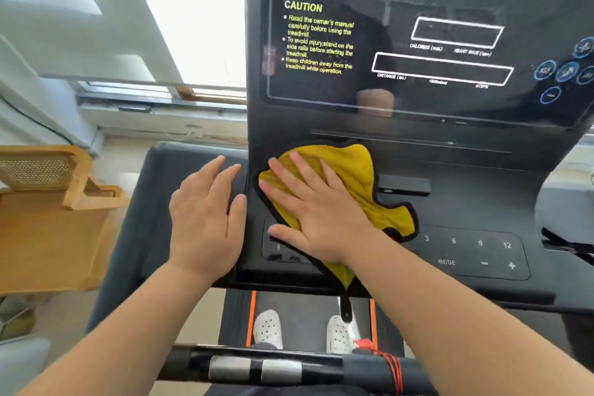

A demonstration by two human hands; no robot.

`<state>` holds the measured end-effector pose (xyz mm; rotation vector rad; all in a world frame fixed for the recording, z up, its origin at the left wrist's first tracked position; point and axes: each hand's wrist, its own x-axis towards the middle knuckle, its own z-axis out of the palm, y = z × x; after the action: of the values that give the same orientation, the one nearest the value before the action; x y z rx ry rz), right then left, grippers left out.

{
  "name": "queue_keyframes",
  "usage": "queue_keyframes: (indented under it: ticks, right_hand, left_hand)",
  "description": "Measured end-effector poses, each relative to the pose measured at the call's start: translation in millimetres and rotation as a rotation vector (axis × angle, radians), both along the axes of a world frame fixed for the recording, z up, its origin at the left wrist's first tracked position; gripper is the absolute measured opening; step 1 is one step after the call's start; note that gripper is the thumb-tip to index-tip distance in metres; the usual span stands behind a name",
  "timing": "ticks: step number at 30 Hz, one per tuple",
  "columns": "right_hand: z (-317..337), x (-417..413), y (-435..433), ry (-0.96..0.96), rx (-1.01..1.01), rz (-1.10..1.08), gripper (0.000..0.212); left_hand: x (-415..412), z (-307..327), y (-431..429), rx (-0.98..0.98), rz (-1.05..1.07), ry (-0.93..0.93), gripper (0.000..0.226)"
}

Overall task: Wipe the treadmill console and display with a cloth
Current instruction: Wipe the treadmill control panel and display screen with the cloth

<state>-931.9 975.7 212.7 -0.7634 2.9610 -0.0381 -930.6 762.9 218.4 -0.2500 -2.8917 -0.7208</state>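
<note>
A yellow cloth with a black edge (356, 180) lies spread on the black treadmill console (466, 202), at its left side, just below the display. My right hand (308, 206) presses flat on the cloth with fingers spread. One corner of the cloth hangs over the console's near edge. My left hand (205, 219) rests flat and empty on the grey left side panel, touching the console's left edge. The glossy display (418, 42) rises behind, with yellow caution text on its left and white outlined boxes in the middle.
Console buttons (479, 254) marked 3, 6, 9, 12, MODE, minus and plus sit right of the cloth. A handlebar with metal grips (257, 370) crosses below. A wooden chair (54, 202) stands at left. My white shoes (268, 328) stand on the belt.
</note>
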Motion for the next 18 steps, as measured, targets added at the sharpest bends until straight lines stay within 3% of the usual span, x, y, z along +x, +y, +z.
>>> queue_keyframes:
  ticks: [4, 13, 18]
  right_hand:
    - [0.9, -7.3, -4.2, 0.112, 0.03, -0.096, 0.074]
    - [31.1, -54.1, -24.1, 0.328, 0.093, -0.027, 0.079]
    - [58.8, -81.5, -10.1, 0.521, 0.028, -0.198, 0.079]
  left_hand:
    - [-15.2, 3.0, -0.2, -0.001, -0.064, -0.023, 0.057]
    - [-41.1, 17.3, 12.3, 0.187, -0.029, -0.007, 0.061]
    - [-50.2, 30.0, 25.2, 0.269, -0.019, 0.01, 0.061]
